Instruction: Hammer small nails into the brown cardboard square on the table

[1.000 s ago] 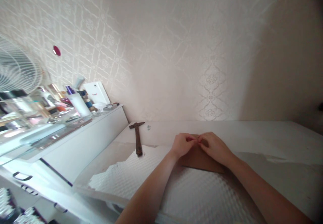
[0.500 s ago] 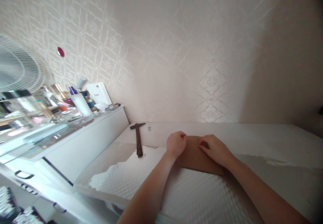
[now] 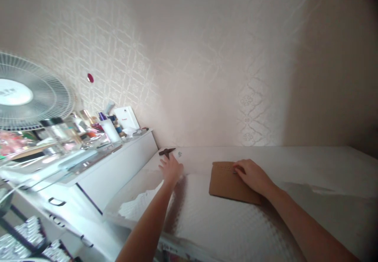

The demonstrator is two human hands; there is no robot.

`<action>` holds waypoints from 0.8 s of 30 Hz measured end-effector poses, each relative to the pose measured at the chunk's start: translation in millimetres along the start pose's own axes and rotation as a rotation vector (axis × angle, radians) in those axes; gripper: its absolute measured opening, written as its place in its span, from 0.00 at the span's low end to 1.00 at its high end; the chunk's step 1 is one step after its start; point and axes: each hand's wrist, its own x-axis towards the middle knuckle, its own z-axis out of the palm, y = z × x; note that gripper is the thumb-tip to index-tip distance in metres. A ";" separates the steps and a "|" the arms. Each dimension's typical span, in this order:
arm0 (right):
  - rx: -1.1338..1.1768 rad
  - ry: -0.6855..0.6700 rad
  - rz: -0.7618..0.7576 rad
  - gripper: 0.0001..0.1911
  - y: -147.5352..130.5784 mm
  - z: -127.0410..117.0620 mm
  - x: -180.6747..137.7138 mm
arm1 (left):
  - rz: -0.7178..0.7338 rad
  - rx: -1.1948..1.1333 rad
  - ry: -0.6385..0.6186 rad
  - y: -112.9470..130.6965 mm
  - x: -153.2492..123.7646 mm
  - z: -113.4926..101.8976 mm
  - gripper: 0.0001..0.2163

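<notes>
A flat brown board (image 3: 227, 183) with rows of small holes lies on the white padded surface (image 3: 224, 222). My right hand (image 3: 251, 175) rests on the board's far right part, fingers curled down against it. My left hand (image 3: 171, 169) is stretched out to the left with fingers apart, right over the handle of a rusty hammer (image 3: 167, 151). Only the hammer's head shows beyond my fingertips. A few small metal bits (image 3: 179, 154) lie just right of the hammer head.
A patterned wall (image 3: 206, 77) stands close behind the surface. To the left, a white drawer unit (image 3: 118, 163) carries bottles and jars (image 3: 109, 128), with a fan (image 3: 32, 93) beyond it. The white sheet's torn edge (image 3: 138, 205) sits near the front left.
My left hand has left the board and moved left to the hammer. My right hand stays on the board. The view has swung to the left.
</notes>
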 end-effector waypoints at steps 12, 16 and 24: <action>-0.006 0.021 0.089 0.14 3.8 -4.4 -6.5 | 0.021 -0.092 -0.053 -52.3 8.3 0.5 0.17; 0.008 0.019 0.105 0.14 3.2 -6.5 -7.1 | 0.014 -0.122 0.003 -55.6 2.6 -10.1 0.16; 0.082 0.071 0.127 0.14 3.9 -2.7 -2.9 | 0.070 -0.352 0.098 -11.4 -21.6 -41.8 0.10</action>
